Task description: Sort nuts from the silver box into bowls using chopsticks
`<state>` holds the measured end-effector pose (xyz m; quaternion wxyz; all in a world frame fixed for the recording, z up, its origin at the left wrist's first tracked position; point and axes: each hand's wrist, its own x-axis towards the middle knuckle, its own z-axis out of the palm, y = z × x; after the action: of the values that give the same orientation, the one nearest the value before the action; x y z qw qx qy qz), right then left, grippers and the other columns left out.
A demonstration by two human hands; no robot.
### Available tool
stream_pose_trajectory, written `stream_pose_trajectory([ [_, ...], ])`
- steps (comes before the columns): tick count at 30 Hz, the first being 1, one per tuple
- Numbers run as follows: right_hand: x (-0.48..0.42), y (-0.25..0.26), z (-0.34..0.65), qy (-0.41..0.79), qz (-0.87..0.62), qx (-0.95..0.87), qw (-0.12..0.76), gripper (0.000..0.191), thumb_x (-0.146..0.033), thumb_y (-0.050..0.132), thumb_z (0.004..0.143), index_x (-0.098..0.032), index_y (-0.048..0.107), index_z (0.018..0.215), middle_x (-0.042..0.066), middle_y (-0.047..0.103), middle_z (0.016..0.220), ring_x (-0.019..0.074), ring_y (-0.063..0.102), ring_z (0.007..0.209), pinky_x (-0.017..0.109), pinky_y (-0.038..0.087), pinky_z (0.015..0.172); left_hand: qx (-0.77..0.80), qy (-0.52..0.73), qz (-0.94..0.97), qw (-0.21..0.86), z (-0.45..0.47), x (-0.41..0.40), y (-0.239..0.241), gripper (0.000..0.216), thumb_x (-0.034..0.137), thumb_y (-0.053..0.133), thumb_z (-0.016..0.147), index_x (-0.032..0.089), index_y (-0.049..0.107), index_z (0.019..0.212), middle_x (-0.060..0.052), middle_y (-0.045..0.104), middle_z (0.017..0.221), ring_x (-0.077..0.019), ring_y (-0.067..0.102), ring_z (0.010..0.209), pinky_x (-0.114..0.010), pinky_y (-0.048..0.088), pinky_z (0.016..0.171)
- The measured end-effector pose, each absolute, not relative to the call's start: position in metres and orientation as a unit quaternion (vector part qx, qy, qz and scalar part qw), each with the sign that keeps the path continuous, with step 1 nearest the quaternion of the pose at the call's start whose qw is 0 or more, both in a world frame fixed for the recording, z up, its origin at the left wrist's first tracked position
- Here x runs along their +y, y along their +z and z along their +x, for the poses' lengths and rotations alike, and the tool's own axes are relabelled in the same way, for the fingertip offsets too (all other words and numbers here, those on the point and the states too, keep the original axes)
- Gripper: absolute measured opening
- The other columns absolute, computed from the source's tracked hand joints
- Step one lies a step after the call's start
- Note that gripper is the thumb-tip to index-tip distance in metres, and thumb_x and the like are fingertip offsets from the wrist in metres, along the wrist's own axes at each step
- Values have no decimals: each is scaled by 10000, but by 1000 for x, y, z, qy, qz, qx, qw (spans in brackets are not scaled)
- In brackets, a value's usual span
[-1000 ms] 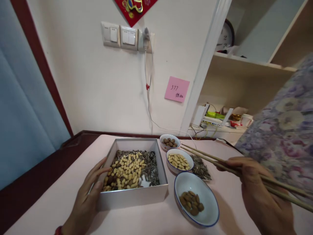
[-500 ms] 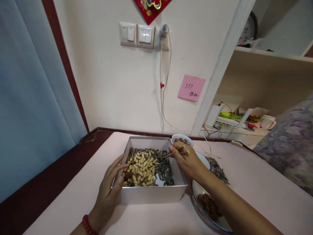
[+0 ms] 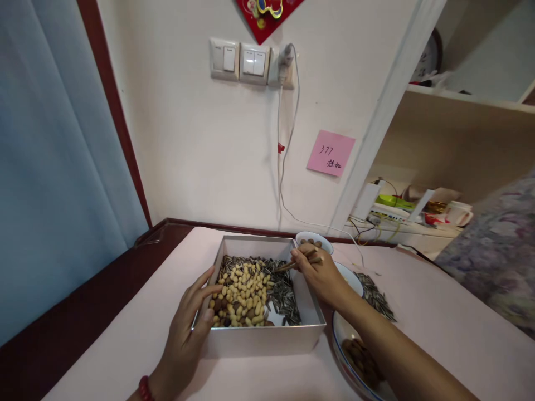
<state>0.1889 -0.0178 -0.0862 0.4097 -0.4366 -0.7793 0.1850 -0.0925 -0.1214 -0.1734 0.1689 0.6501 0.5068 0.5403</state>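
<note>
A white square box [image 3: 267,338] on the pink table holds mixed peanuts [image 3: 244,292], striped sunflower seeds [image 3: 286,295] and a few brown nuts. My left hand [image 3: 190,328] rests on the box's left wall, fingers curled over its rim. My right hand [image 3: 320,275] reaches over the box's right wall, closed on a pair of wooden chopsticks [image 3: 295,263] whose tips point left into the seeds. My right forearm covers much of the bowls on the right.
Three blue-rimmed bowls stand right of the box: a far one [image 3: 314,240], a middle one [image 3: 353,278], a near one with brown nuts [image 3: 359,362]. Loose sunflower seeds [image 3: 376,295] lie on the table. A cable hangs from the wall socket; cluttered shelves stand at the right.
My right hand swung in from the right with the chopsticks and now holds them over the box. The view shifted left. My left hand stayed on the box.
</note>
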Motion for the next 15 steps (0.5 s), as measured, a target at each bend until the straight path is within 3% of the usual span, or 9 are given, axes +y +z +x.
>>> stream_pose_trajectory([
  [15,-18,-88,188,169,-434,-788,403,370,-418,445,979,-208,546,692,12,580,693,168,519,678,299,373,663,510,542,642,185,-94,-121,-175,303,372,423,990,324,602,1230,-6,355,1578,-280,335,1443,-500,322,1164],
])
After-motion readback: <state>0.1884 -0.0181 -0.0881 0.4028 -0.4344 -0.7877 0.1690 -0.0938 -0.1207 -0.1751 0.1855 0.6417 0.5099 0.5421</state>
